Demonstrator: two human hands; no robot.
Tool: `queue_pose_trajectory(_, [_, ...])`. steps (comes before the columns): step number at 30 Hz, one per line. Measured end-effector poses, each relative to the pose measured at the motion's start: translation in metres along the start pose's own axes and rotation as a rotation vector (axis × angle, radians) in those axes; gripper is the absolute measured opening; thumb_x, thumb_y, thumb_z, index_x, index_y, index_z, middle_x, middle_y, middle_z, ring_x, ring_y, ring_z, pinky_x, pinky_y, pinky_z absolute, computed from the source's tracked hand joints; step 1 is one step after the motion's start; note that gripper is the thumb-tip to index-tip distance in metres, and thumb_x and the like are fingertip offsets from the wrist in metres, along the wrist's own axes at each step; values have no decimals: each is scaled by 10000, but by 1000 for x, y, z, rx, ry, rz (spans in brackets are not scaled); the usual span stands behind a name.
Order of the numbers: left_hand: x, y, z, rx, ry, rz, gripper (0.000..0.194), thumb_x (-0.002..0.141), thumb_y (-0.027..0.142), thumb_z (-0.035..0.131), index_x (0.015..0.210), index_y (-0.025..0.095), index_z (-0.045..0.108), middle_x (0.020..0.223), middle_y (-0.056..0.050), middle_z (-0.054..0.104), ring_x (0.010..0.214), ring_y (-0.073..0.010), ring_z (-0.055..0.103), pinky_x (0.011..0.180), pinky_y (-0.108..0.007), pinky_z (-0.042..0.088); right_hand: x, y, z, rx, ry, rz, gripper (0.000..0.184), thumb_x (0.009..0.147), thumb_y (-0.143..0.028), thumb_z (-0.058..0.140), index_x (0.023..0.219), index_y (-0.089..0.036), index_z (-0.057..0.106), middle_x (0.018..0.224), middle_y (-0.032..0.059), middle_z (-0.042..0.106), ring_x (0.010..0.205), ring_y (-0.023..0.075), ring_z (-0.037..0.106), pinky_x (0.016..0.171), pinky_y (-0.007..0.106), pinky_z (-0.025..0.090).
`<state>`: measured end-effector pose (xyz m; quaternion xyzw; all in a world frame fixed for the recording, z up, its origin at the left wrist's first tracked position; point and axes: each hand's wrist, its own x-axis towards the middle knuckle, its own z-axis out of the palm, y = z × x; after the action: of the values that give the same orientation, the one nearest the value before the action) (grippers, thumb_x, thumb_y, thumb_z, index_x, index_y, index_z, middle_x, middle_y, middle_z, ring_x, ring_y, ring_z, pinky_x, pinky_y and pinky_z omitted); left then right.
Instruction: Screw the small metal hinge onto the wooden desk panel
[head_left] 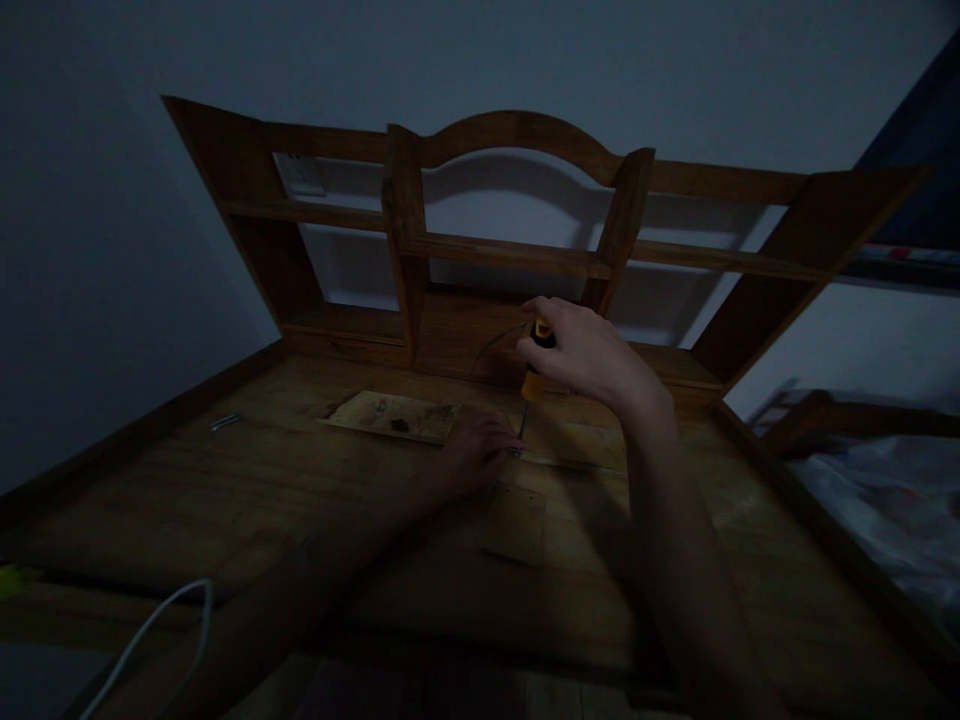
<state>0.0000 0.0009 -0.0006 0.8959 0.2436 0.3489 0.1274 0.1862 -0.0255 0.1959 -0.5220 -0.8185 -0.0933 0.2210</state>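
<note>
My right hand (581,352) is closed round the yellow-and-black handle of a screwdriver (534,372), held upright with its thin shaft pointing down at the wooden desk top (300,500). My left hand (476,450) rests on the desk right beside the screwdriver tip, fingers curled together near the shaft; what they pinch, if anything, is too dark to see. A long pale wooden strip (394,415) lies flat just behind my left hand. A small flat wooden piece (514,525) lies in front of it.
A wooden hutch (517,250) with shelves and an arched top stands at the back of the desk. A small metal piece (225,422) lies at the left. A white cable (150,630) curls at the near left edge. Bedding (885,500) shows at right.
</note>
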Motion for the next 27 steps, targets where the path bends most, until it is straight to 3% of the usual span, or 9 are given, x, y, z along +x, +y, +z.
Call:
queue_pose_trajectory(4, [1, 0, -1, -9, 0, 9, 310, 975, 161, 520, 1159, 238, 757, 1101, -50, 769, 1089, -216, 665, 1002, -422, 514, 1, 3, 0, 31, -24, -42, 404, 980, -338, 482, 1317, -162, 618, 1191, 133, 737, 1103, 292, 683, 932, 378, 482])
queue_pose_trajectory(8, [1, 0, 0, -11, -5, 17, 311, 978, 159, 516, 1167, 237, 750, 1126, -47, 768, 1100, -218, 662, 1013, -430, 509, 1, -1, 1, -93, 9, 6, 402, 1021, -468, 458, 1226, -168, 631, 1045, 142, 755, 980, 322, 708, 818, 392, 490])
queue_pose_trajectory(11, [0, 0, 0, -12, 0, 5, 321, 969, 145, 515, 1165, 243, 750, 1131, -42, 765, 1117, -217, 658, 1030, -432, 503, 0, -5, 0, -105, 16, 31, 474, 1006, -532, 460, 1263, -164, 611, 1037, 148, 753, 982, 340, 704, 828, 413, 489])
queue_pose_trajectory(15, [1, 1, -1, 9, -18, -12, 323, 959, 143, 524, 1157, 238, 760, 1117, -49, 764, 1104, -220, 659, 1010, -420, 512, -1, -3, 1, 26, 1, -34, 423, 958, -356, 512, 1324, -158, 590, 1262, 142, 698, 1127, 298, 665, 950, 387, 470])
queue_pose_trajectory(18, [1, 2, -1, 5, -15, -16, 329, 954, 135, 523, 1158, 229, 763, 1110, -59, 765, 1098, -222, 656, 1009, -424, 512, 1, 2, 4, 53, -3, -97, 386, 965, -294, 512, 1315, -157, 597, 1221, 123, 709, 1118, 263, 663, 956, 357, 463])
queue_pose_trajectory(21, [1, 3, -2, -9, -17, -12, 334, 961, 141, 525, 1183, 241, 754, 1115, -52, 765, 1101, -220, 653, 1014, -429, 508, 1, 3, 6, 3, 17, -99, 355, 1010, -392, 520, 1273, -171, 609, 1129, 120, 730, 1048, 263, 683, 900, 354, 473])
queue_pose_trajectory(24, [1, 4, -3, -17, -17, 1, 332, 964, 146, 525, 1182, 247, 754, 1112, -45, 765, 1092, -216, 656, 1015, -424, 508, 0, 0, 5, -120, 38, -22, 452, 1007, -542, 499, 1233, -168, 615, 1038, 141, 743, 980, 309, 698, 838, 388, 477])
queue_pose_trajectory(27, [1, 5, -4, -14, -14, -2, 327, 968, 153, 520, 1172, 245, 759, 1106, -47, 768, 1092, -222, 661, 1015, -430, 511, -2, -2, 0, -142, 23, 22, 496, 1004, -533, 468, 1286, -148, 600, 1098, 170, 738, 1021, 347, 694, 861, 431, 482])
